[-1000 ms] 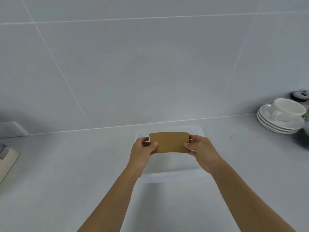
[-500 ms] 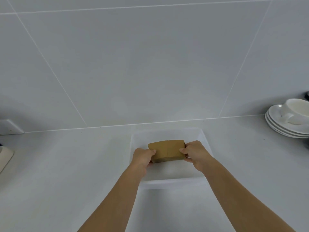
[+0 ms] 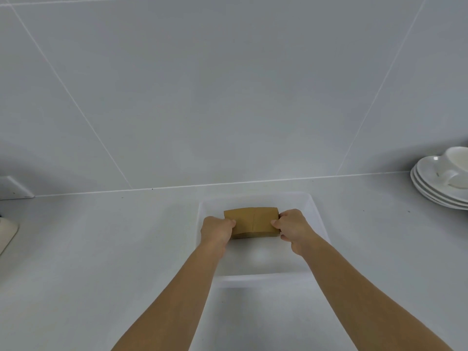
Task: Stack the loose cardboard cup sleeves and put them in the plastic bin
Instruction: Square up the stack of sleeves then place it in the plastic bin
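Stack of brown cardboard cup sleeves (image 3: 253, 223) held inside the translucent plastic bin (image 3: 319, 219), toward its far half, low over the bin floor; whether it touches the floor cannot be told. The left hand (image 3: 217, 230) grips the stack's left end and the right hand (image 3: 293, 228) its right end, the fingers (image 3: 274, 222) of each curled and pinching the cardboard. The bin rests on the white bench (image 3: 101, 249). Right of the bin, well apart, stand stacked white saucers (image 3: 430, 183) bearing a cup (image 3: 458, 158).
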`<state>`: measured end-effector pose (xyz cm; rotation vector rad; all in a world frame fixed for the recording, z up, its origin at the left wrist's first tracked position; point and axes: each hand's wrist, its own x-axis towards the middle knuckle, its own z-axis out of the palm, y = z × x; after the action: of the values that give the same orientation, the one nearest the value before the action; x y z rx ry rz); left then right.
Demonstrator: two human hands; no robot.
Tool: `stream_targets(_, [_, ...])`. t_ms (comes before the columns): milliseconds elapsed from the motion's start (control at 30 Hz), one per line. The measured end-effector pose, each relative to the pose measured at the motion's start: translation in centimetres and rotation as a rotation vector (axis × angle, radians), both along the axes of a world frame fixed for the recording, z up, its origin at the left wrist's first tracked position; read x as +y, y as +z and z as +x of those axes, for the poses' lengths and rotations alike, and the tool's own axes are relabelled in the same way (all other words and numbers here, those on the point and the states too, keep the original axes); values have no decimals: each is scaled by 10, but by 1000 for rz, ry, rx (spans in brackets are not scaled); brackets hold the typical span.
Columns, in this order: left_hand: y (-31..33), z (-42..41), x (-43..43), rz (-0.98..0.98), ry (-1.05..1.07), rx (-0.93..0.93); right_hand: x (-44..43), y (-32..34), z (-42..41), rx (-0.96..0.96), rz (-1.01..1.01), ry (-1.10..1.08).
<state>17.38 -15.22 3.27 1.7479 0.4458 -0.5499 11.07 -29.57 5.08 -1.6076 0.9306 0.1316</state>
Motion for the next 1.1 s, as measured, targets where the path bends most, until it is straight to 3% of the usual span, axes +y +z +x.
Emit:
stream_targets(200, [-2,0,-1,60,-12,-15,2,-7,2,-2,-33,16])
stream_targets(767, [-4,1,0,-51,1,60,-3,-17,6,-47,5,17])
stream_targets(1100, [14,-7,3,26,-199,15,-6,-10,2,-50,-78,96])
